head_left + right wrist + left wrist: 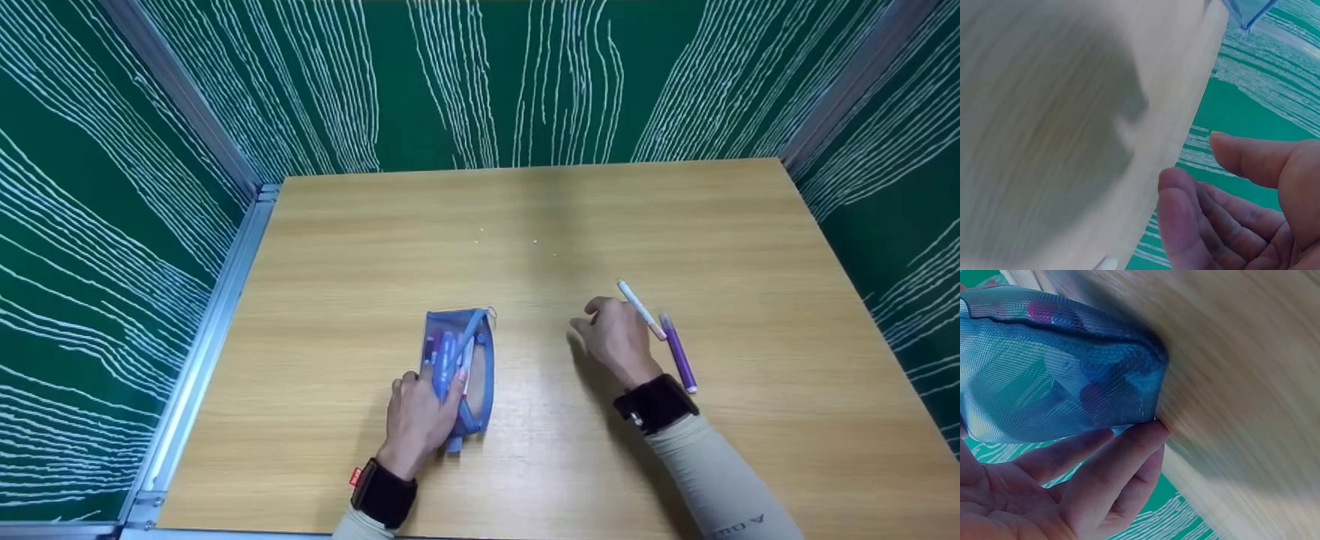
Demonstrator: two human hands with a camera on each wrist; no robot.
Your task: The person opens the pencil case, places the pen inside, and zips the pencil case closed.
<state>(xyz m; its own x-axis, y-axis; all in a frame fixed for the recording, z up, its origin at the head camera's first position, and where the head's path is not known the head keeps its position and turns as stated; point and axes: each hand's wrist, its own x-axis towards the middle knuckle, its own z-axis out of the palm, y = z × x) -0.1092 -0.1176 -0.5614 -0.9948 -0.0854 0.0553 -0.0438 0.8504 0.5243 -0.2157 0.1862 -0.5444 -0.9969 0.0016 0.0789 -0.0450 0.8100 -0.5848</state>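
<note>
My left hand (418,415) holds a blue mesh pencil case (445,322) on the table, thumb on its upper side and fingers along its left side. Several pens or markers show inside it, and its top looks unzipped. In the left wrist view, fingertips touch a lower corner of the mesh. To the right, my right hand (619,339) hovers over the table with fingers loosely bent and thumb apart; in the right wrist view nothing lies between them. Just beside that hand lie a white marker (637,304) and a purple marker (679,355).
The wooden table (360,247) has a few tiny white specks near its middle. Green walls (510,82) with white wavy lines rise behind and at both sides. A metal frame rail (202,337) runs along the left edge.
</note>
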